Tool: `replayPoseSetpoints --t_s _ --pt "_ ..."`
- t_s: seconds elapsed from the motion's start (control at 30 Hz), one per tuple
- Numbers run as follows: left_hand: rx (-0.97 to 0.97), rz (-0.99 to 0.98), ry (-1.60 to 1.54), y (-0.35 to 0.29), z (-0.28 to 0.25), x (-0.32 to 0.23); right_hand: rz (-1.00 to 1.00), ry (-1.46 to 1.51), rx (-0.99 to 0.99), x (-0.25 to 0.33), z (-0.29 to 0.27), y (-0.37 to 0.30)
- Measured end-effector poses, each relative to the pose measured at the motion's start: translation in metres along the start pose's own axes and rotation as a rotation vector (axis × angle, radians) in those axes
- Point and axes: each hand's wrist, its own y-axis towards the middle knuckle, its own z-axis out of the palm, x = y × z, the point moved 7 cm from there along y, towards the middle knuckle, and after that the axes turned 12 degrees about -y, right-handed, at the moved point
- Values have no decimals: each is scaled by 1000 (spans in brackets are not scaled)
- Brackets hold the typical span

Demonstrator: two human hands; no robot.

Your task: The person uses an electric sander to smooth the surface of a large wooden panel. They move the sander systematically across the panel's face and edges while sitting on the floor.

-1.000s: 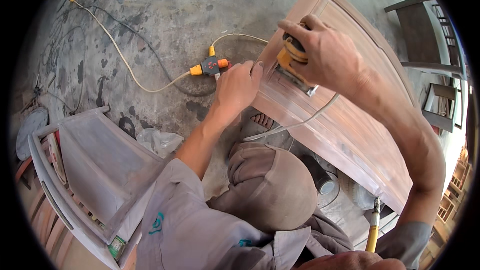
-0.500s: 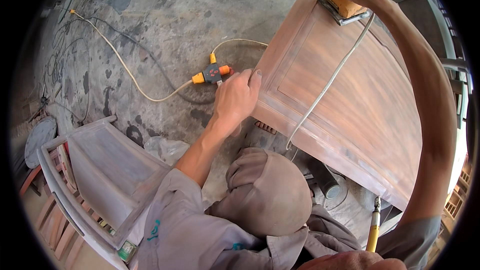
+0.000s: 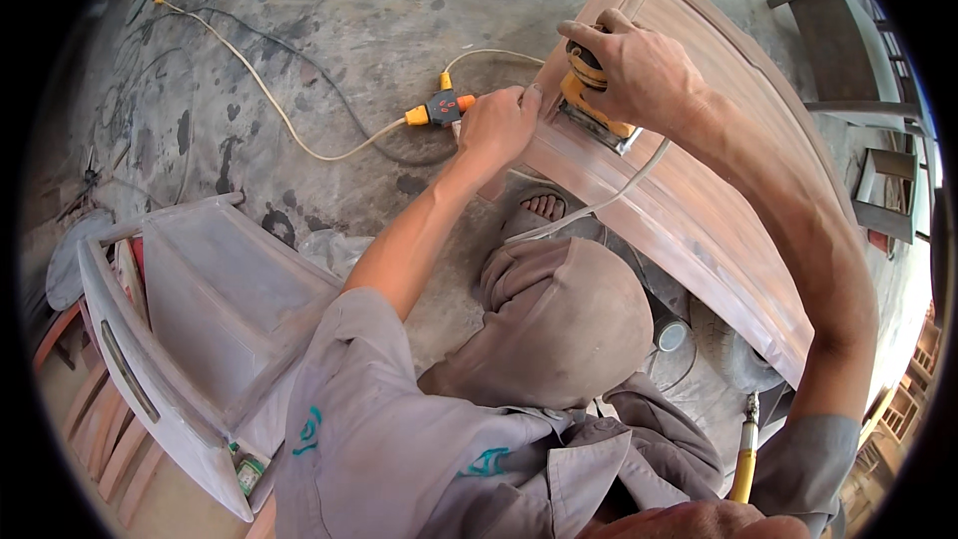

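My right hand [image 3: 649,75] grips a yellow-and-black electric sander [image 3: 589,110], its pad on the left border of a reddish-brown wooden panel [image 3: 689,215]. The panel has a raised frame and a curved far edge. At its left corner, my left hand [image 3: 502,125] is closed around the edge, thumb on top; the fingers underneath are hidden. A pale cord [image 3: 631,184] hangs from the sander across the panel's near edge toward my knee. Right beside my left hand lies a black-and-orange power splitter [image 3: 441,108] with plugs in it.
A grey wooden cabinet piece [image 3: 230,289] stands at the left, with curved wooden slats [image 3: 120,439] below it. A yellow air hose [image 3: 744,469] with a metal fitting is near my right arm. A dark chair [image 3: 848,50] stands far right. Cords [image 3: 259,90] cross the stained concrete floor.
My right hand has brought the sander from the panel's far end back toward the left corner, near my left hand. The panel now appears narrower, and the whole view has shifted slightly.
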Motion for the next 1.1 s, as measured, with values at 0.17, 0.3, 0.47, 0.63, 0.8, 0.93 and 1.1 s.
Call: replayPoseSetpoints --t_s 0.17,0.3,0.47,0.63,0.8,0.93,1.1 --pt "18 -35 -18 0 3 0 58 -93 -14 -24 2 23" --pt "-1 -30 -11 1 7 4 123 -153 -66 -65 3 50" --pt "-22 3 -12 -1 5 6 136 -104 -59 -69 9 53" --pt "-9 -24 -8 1 5 4 22 -82 29 -1 1 21" --pt "-11 -23 -7 0 1 2 3 19 -29 6 3 4" --pt "-13 -30 -14 2 4 4 97 101 -130 -54 20 2" --pt "-14 -59 -4 3 5 4 311 133 -210 -107 43 -7"
